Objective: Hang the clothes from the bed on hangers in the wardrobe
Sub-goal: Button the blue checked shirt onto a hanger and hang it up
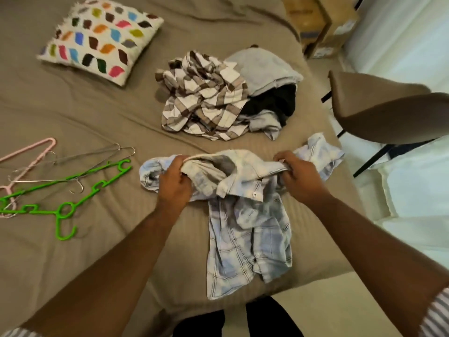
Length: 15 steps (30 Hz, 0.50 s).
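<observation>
On the bed (97, 117), shirt (247, 239) collar inside gripping fingers (179, 167)

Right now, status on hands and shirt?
Left hand and right hand both grip pale plaid shirt near collar. Shirt on bed, no hanger in it. Green hanger apart at left, nothing between.

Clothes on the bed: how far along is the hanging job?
Nothing looks done yet: the green plastic hanger, metal wire hangers and pink plastic hanger lie bare on the beige bed. In hand: the left hand and right hand grip the pale blue checked shirt at its collar. Left: the heap of brown-checked, grey and black garments. No wardrobe shows.
</observation>
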Available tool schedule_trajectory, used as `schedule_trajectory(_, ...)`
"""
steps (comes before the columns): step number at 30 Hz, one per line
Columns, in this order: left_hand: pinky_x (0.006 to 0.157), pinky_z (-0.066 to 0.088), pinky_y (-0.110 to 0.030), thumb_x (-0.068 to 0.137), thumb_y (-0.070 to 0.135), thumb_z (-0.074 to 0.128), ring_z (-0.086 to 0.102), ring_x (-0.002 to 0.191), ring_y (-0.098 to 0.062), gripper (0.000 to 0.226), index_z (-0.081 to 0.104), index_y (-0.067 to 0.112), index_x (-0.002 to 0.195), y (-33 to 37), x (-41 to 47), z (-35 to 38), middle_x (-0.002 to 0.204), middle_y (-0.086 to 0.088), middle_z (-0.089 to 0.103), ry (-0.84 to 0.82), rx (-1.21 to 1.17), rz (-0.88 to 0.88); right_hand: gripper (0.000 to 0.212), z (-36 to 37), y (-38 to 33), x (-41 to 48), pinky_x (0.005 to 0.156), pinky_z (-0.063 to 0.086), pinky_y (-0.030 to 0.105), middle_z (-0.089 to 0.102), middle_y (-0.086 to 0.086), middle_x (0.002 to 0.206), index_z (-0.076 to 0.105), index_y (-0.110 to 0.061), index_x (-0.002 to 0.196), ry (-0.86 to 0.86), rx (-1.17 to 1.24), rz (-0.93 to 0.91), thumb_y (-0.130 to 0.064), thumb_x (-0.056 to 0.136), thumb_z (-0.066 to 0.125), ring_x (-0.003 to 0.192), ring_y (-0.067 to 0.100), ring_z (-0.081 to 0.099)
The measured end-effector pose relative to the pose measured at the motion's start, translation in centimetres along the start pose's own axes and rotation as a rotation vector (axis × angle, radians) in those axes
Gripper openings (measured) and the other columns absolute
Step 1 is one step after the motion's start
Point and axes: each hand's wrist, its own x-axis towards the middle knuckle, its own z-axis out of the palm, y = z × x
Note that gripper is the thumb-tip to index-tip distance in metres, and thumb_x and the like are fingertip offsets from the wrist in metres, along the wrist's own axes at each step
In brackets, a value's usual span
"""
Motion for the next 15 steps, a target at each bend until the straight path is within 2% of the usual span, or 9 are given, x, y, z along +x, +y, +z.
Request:
schedule_trajectory(2,0.07,0.04,-0.009,0.089,-0.007,0.05,0.057,0.088,-0.009,0.033,0.063,0.008,0.115,4.6,1.6,-2.6,0.099,0.0,0.066,0.102,-0.07,-0.04,0.039,-3.6,-2.0,0.5,0.066,0.041,0.019,0.069,0.001,0.087,0.066,-0.018,0.119,0.098,0.032,0.006,0.001,0.086,0.057,0.07,0.013,0.058)
schedule_trajectory(3,0.069,0.041,-0.008,0.09,-0.004,0.052,0.058,0.086,-0.008,0.028,0.063,0.011,0.112,7.0,2.4,-3.9,0.097,0.001,0.067,0.125,-0.113,-0.029,0.037,-5.8,-3.3,0.7,0.068,0.04,0.015,0.069,-0.002,0.088,0.068,-0.018,0.118,0.143,0.04,-0.007,0.0,0.087,0.058,0.072,0.009,0.058)
schedule_trajectory(5,0.075,0.049,-0.017,0.095,0.008,0.058,0.062,0.087,-0.009,0.018,0.062,0.015,0.111,11.1,4.3,-6.4,0.098,0.004,0.068,0.14,-0.26,-0.025,0.029,-10.1,-5.9,1.0,0.075,0.042,0.021,0.07,-0.006,0.091,0.072,-0.021,0.112,0.214,0.051,-0.05,-0.005,0.09,0.061,0.083,0.01,0.062)
schedule_trajectory(7,0.081,0.055,-0.03,0.097,0.027,0.062,0.066,0.087,-0.01,0.021,0.062,0.015,0.114,15.7,5.4,-9.5,0.098,0.005,0.071,0.119,-0.37,-0.044,0.016,-14.9,-8.9,0.5,0.078,0.044,0.031,0.066,-0.01,0.08,0.074,-0.018,0.103,0.294,0.051,-0.091,-0.011,0.095,0.062,0.08,0.01,0.061)
schedule_trajectory(8,0.078,0.055,-0.033,0.096,0.038,0.063,0.067,0.082,-0.01,0.023,0.066,0.019,0.109,18.0,5.5,-11.2,0.092,0.006,0.072,0.064,-0.322,-0.029,0.012,-17.2,-10.4,0.1,0.077,0.046,0.035,0.061,-0.012,0.071,0.074,-0.017,0.093,0.342,0.054,-0.095,-0.016,0.097,0.062,0.071,0.009,0.056)
schedule_trajectory(9,0.07,0.054,-0.031,0.095,0.045,0.063,0.065,0.072,-0.009,0.021,0.07,0.026,0.097,20.0,5.5,-13.0,0.081,0.009,0.07,-0.045,-0.207,0.015,0.021,-19.3,-11.7,-0.3,0.069,0.046,0.033,0.056,-0.013,0.064,0.07,-0.02,0.08,0.39,0.062,-0.082,-0.021,0.099,0.061,0.063,0.011,0.05)
schedule_trajectory(11,0.052,0.044,-0.026,0.095,0.044,0.064,0.049,0.05,-0.005,0.027,0.071,0.028,0.075,23.0,4.4,-16.1,0.057,0.012,0.057,-0.346,0.029,0.117,0.037,-22.6,-13.7,-1.2,0.054,0.037,0.023,0.051,-0.01,0.054,0.056,-0.024,0.064,0.474,0.062,-0.066,-0.025,0.101,0.059,0.059,0.013,0.044)
schedule_trajectory(13,0.053,0.045,-0.025,0.092,0.035,0.071,0.05,0.051,-0.002,0.012,0.075,0.029,0.081,24.1,3.4,-18.0,0.06,0.01,0.061,-0.573,0.243,0.218,0.029,-25.1,-15.2,-2.3,0.059,0.034,0.025,0.056,-0.01,0.06,0.063,-0.023,0.072,0.533,0.094,-0.058,-0.025,0.1,0.057,0.07,0.015,0.053)
schedule_trajectory(15,0.071,0.051,-0.024,0.087,0.037,0.075,0.061,0.073,0.0,0.006,0.074,0.032,0.091,23.7,2.6,-18.6,0.082,0.01,0.07,-0.661,0.315,0.293,0.02,-26.6,-16.7,-3.5,0.07,0.037,0.025,0.063,-0.001,0.078,0.073,-0.018,0.091,0.545,0.114,-0.065,-0.026,0.1,0.057,0.081,0.018,0.057)
